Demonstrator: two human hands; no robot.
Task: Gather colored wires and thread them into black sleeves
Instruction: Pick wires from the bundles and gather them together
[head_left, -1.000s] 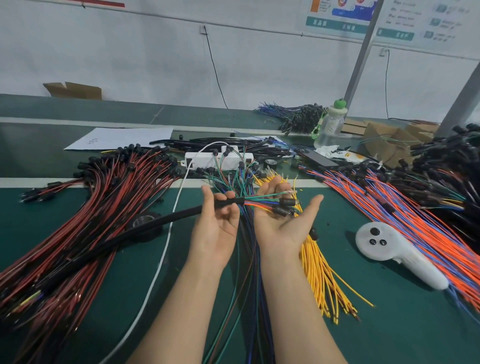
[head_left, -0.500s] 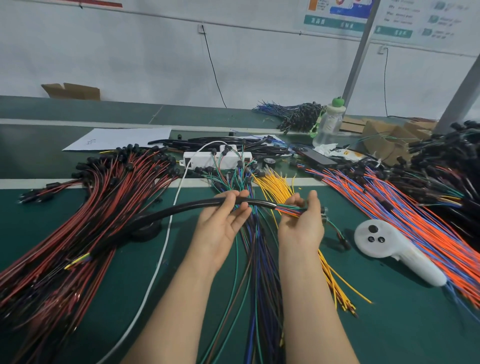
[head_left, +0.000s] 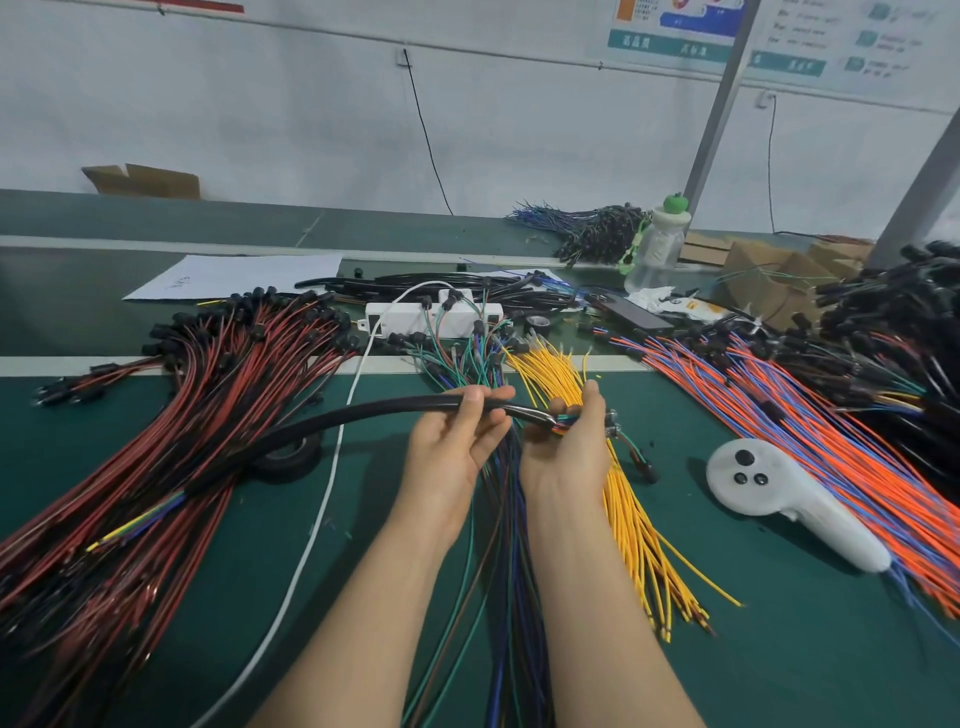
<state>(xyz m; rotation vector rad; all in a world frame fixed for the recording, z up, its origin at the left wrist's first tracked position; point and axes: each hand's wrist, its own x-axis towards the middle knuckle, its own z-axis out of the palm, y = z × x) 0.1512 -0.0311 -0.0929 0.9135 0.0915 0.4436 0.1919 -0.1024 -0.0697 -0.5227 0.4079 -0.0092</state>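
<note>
My left hand (head_left: 457, 441) grips the near end of a long black sleeve (head_left: 322, 426) that arcs off to the left over the red wires. Coloured wire ends (head_left: 135, 525) stick out of the sleeve's far end at the left. My right hand (head_left: 569, 447) pinches a small bundle of coloured wires (head_left: 563, 421) right at the sleeve's mouth. Small black connectors (head_left: 613, 423) show behind my right fingers. Under my wrists lie loose green, blue and brown wires (head_left: 498, 571) and a fan of yellow wires (head_left: 639, 535).
A big pile of red and black wires (head_left: 182, 415) covers the left of the green table (head_left: 779, 649). Orange and blue wires (head_left: 831, 441) spread at the right, beside a white controller (head_left: 789, 499). A white power strip (head_left: 431, 317), tape roll (head_left: 285, 457) and bottle (head_left: 657, 249) lie behind.
The sleeve has slid rightwards over the bundle, so less wire shows between my hands. My right hand turned from palm-up and open to pinching the wires at the sleeve's mouth.
</note>
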